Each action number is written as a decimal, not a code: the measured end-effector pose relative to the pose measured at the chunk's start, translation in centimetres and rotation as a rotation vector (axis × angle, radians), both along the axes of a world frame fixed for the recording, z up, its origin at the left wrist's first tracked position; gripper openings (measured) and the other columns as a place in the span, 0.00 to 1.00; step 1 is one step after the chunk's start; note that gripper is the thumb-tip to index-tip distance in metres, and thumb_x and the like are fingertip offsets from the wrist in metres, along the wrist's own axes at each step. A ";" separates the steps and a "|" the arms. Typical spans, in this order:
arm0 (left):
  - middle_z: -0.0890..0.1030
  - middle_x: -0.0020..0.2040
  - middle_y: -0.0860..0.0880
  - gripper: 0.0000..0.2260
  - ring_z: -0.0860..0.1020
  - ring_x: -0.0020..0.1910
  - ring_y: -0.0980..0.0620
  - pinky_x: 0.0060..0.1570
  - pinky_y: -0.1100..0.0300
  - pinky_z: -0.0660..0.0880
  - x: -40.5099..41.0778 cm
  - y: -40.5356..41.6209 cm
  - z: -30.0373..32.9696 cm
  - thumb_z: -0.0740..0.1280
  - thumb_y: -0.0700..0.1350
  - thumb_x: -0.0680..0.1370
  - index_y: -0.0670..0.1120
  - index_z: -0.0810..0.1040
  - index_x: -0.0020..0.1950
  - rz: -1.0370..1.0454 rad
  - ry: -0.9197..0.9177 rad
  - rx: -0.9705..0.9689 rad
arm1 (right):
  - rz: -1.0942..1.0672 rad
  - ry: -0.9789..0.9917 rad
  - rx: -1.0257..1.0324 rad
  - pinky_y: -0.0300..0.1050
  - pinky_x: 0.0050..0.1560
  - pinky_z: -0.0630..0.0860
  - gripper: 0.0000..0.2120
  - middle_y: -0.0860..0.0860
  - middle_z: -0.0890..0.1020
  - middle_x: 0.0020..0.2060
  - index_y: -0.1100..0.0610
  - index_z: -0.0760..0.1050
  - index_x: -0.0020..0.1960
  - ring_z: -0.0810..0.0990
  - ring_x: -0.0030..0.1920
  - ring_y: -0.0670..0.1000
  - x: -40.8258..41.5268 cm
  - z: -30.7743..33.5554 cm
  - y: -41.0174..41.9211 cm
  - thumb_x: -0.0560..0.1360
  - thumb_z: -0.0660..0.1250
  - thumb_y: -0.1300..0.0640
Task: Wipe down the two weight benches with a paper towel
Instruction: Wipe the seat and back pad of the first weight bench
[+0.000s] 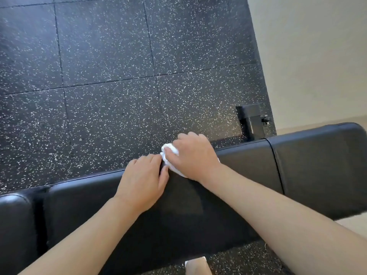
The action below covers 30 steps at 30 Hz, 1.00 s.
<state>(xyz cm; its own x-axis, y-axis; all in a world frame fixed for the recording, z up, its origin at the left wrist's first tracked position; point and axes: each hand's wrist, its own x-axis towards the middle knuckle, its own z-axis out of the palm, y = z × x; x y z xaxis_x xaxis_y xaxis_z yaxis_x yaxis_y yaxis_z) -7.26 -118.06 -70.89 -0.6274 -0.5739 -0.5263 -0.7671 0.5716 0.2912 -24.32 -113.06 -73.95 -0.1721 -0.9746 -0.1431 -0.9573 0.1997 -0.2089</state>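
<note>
My right hand (195, 155) was clamped over the crumpled white paper towel (168, 150), fingers curled on it, pressing it against the far edge of the long black padded vinyl weight bench (248, 171). My left hand (144, 180) lay just beside it on the left, flat on the padding with straight fingers reaching the far edge, its fingertips touching the towel; whether it steadied the wad or merely rested there I could not tell.

The relation that mattered was the run of the worktop. Its long axis stretched from the near left to the far right across my view, and the towel sat about midway along it, on the far side away from my body. To the right a seam divided off another pad section (321, 167); to the left a shorter end pad (15, 225) lay beyond a gap. My right hand was the nearer to the unwiped-looking stretch on the right, so I judged the next stroke should follow that axis. I saw only one bench; beyond it was speckled black rubber floor (109, 76).
</note>
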 end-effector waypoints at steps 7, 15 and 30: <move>0.78 0.70 0.50 0.28 0.77 0.67 0.45 0.66 0.47 0.71 -1.5 1.5 0.9 0.49 0.58 0.82 0.47 0.71 0.77 -0.114 0.045 -0.031 | 0.029 0.265 0.143 0.47 0.38 0.67 0.19 0.52 0.76 0.36 0.51 0.76 0.47 0.74 0.38 0.57 -11.3 0.5 5.3 0.76 0.55 0.38; 0.60 0.83 0.44 0.30 0.60 0.80 0.41 0.77 0.40 0.61 -3.4 4.1 1.7 0.55 0.57 0.83 0.48 0.60 0.83 -0.459 0.116 -0.097 | -0.539 0.290 -0.133 0.55 0.42 0.68 0.18 0.54 0.78 0.42 0.56 0.75 0.42 0.75 0.44 0.59 -5.8 1.2 7.7 0.83 0.60 0.45; 0.57 0.84 0.47 0.28 0.54 0.84 0.39 0.77 0.39 0.61 4.9 5.7 2.7 0.59 0.53 0.82 0.49 0.63 0.82 -0.963 0.089 -0.143 | -0.917 0.247 -0.280 0.55 0.38 0.69 0.18 0.54 0.77 0.42 0.57 0.75 0.48 0.73 0.41 0.59 11.9 0.9 16.5 0.85 0.59 0.44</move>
<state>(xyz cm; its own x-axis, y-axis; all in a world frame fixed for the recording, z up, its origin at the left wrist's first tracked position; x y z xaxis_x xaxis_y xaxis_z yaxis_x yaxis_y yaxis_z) -2.37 -112.40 -68.17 -0.8950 0.1507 -0.4198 0.0684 0.9764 0.2047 -12.39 -96.53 -73.08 -0.8710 -0.4421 0.2141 -0.4798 0.8593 -0.1773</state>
